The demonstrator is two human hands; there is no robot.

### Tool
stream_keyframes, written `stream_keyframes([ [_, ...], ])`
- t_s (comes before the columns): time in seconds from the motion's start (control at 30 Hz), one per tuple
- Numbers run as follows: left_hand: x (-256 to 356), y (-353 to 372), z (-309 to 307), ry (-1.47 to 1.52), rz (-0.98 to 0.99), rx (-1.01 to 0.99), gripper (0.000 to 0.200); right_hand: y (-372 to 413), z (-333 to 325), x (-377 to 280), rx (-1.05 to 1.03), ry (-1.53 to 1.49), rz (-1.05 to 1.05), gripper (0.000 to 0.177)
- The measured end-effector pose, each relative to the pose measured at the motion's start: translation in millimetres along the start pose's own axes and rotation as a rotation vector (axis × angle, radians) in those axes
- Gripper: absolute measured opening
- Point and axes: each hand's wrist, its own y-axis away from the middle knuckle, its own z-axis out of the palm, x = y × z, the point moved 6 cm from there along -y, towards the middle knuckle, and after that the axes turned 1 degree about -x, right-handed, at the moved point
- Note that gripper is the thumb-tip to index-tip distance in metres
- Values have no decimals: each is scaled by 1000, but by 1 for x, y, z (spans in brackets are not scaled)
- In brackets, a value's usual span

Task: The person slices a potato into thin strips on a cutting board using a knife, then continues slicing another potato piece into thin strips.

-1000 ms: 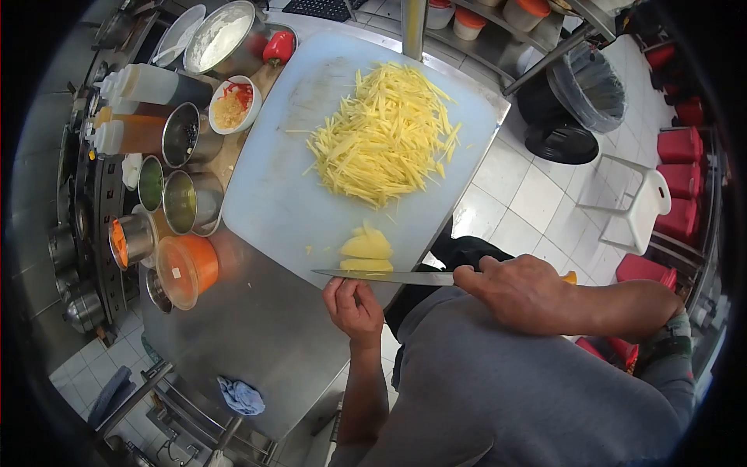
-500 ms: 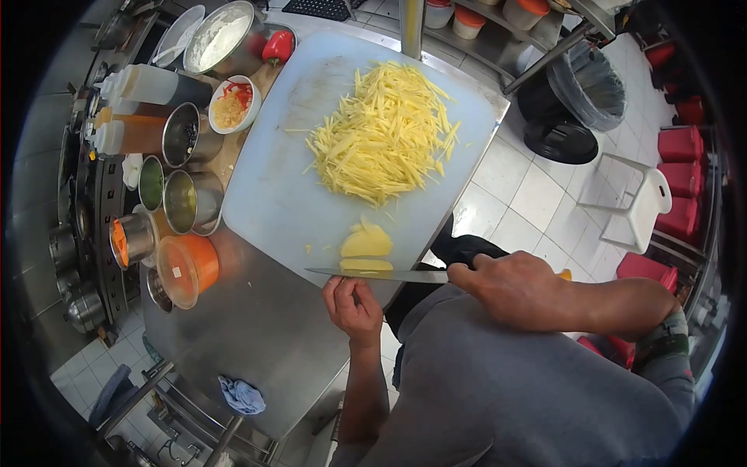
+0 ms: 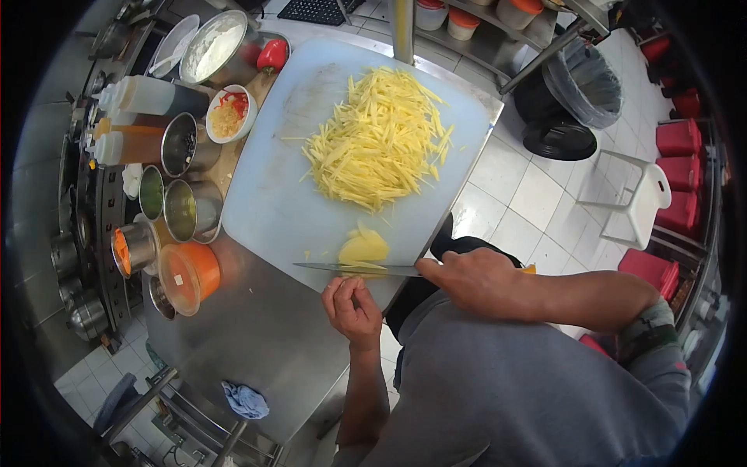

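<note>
- Pale square tiles with dark joints cover the floor (image 3: 502,167), and light gleams on them just beside the worktop (image 3: 264,335), which is brushed metal.
- A metal post (image 3: 402,33) rises at the worktop's far edge.
- Beyond it, steel shelving (image 3: 510,40) holds tubs with orange-red lids (image 3: 464,19).
- A black bin (image 3: 529,97) with a clear liner (image 3: 589,82) stands near the shelving, a round black lid (image 3: 560,138) beside it.
- A white stool (image 3: 644,206) stands over to the right, near a row of red containers (image 3: 677,173).
- Along the left runs a grey wall (image 3: 37,187).
</note>
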Motion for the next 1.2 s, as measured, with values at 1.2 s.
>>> stream_keyframes([
  [1.2,2,4,-10,-42,1,-56,20,19,-13,-5,-34,95,20,30],
])
